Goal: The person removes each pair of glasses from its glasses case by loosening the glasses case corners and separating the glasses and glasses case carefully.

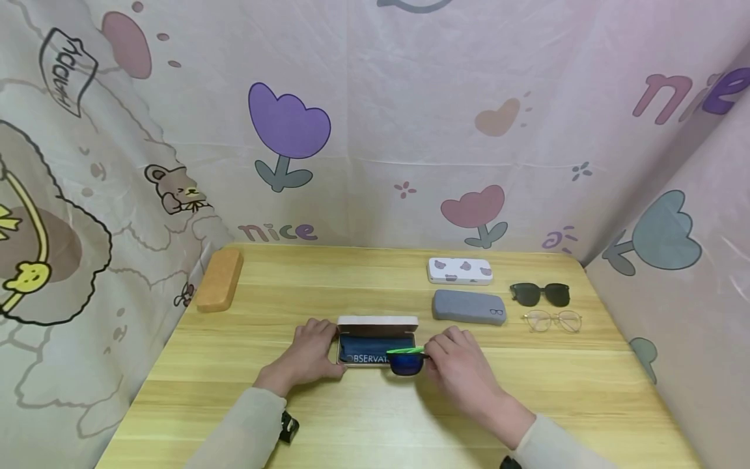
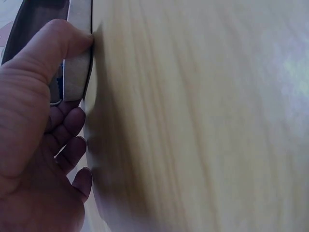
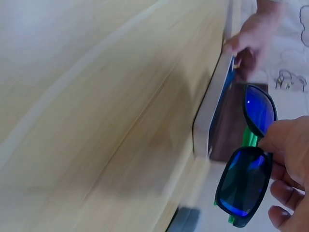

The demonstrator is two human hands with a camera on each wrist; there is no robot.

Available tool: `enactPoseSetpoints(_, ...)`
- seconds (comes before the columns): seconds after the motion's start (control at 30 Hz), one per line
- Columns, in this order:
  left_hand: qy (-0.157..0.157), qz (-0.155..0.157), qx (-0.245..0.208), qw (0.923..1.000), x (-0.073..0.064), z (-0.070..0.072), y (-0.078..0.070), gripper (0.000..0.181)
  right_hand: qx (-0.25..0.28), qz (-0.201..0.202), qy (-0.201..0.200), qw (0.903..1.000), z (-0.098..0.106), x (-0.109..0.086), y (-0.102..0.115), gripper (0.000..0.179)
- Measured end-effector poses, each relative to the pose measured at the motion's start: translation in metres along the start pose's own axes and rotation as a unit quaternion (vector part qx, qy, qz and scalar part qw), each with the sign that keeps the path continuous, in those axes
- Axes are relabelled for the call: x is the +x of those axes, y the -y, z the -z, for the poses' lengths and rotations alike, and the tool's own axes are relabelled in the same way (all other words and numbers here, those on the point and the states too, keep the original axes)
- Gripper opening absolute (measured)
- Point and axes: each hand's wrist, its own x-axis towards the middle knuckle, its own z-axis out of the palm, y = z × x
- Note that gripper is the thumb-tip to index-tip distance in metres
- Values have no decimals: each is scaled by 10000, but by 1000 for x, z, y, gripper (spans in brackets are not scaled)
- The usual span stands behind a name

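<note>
- Fingers of the right hand are pinching the sunglasses at the bridge, between the two blue lenses; thumb and fingers of the left hand are gripping the left end of the open case.
- Sunglasses are hanging at the case's front right corner, their green temples lying folded behind the lenses — whether they are touching the case, I cannot tell.
- Their frame is looking light and stiff, probably plastic; the glossy lenses are likely smudging and scratching easily, so bridge or rims are offering the surer hold.
- The case is appearing rigid and light; its end walls are giving a firm grip, while the dark blue cloth inside is seeming soft.
- White lettering on the cloth is reading "BSERVAT", a fainter "O" preceding it, the sunglasses covering the rest.
- The backdrop is carrying "nice" at lower left; the grey case is showing only a small glasses mark — no readable brand.
</note>
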Motion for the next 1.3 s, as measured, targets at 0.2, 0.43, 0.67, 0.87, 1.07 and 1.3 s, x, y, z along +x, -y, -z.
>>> enactPoseSetpoints(0.2,59,-2,-14,10000,0,-1,1,72,210,-168,-41,9996,13,-22,-26,14)
enactPoseSetpoints(0.43,62,27,14,10000,2,0,1,72,68,-582,110,9982,19,-48,-61,20)
enactPoseSetpoints(0.67,54,55,-8,10000,2,0,0,73,-137,-839,234,9961,18,-69,-91,21)
enactPoseSetpoints(0.87,68,45,-21,10000,2,1,-1,73,-228,-858,323,9955,14,-79,-114,20)
enactPoseSetpoints(1.07,62,47,-49,10000,1,0,0,73,-400,-1030,628,9919,18,-85,-134,17)
enactPoseSetpoints(1.3,54,-1,-11,10000,1,0,1,73,-397,-1365,1291,9814,42,-88,-153,17)
